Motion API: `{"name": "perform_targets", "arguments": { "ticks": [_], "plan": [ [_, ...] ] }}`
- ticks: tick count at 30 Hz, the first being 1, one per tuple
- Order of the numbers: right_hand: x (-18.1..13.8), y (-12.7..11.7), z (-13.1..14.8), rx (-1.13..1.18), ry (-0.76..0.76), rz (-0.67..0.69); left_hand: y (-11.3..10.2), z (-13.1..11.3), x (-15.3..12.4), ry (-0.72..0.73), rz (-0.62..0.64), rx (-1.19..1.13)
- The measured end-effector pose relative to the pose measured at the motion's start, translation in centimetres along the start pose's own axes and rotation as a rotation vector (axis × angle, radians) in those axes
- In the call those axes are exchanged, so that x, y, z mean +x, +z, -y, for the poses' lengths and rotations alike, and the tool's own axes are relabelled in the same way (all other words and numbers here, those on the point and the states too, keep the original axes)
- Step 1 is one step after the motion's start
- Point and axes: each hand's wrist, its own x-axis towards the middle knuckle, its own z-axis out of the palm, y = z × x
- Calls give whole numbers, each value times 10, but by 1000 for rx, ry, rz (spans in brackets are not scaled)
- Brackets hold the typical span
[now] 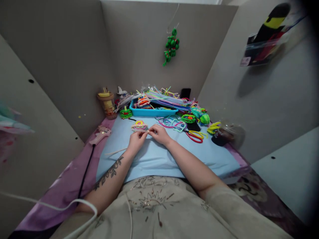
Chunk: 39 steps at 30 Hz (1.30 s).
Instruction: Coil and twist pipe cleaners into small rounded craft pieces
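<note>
My left hand [136, 138] and my right hand [159, 132] meet over the light blue mat [159, 156], fingertips pinched together on a thin pale pipe cleaner [147, 131] stretched between them. Just beyond my left fingers lies a small coiled piece in pink, yellow and white [139, 125]. Both hands are closed in a pinch. A tattoo runs along my left forearm.
A blue tray [152, 112] heaped with coloured pipe cleaners stands at the back. Finished fuzzy figures [196, 116] and loops lie right, with red-handled scissors [195, 136]. A pink glue gun [101, 134] lies left, beside a jar [107, 105]. Grey partitions enclose the desk; a green ornament [171, 44] hangs above.
</note>
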Motion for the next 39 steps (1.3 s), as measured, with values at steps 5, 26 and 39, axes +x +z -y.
{"name": "perform_targets", "arguments": {
  "ticks": [5,26,39],
  "plan": [
    [0,0,-1,2,6,0,0,0,0,-5,6,-6],
    [2,5,12,-260,-90,-159,1,3,0,-137,-33,-374],
    [-1,8,22,-523,-157,-172,-1,-4,-1,-151,-39,-475]
  ]
}}
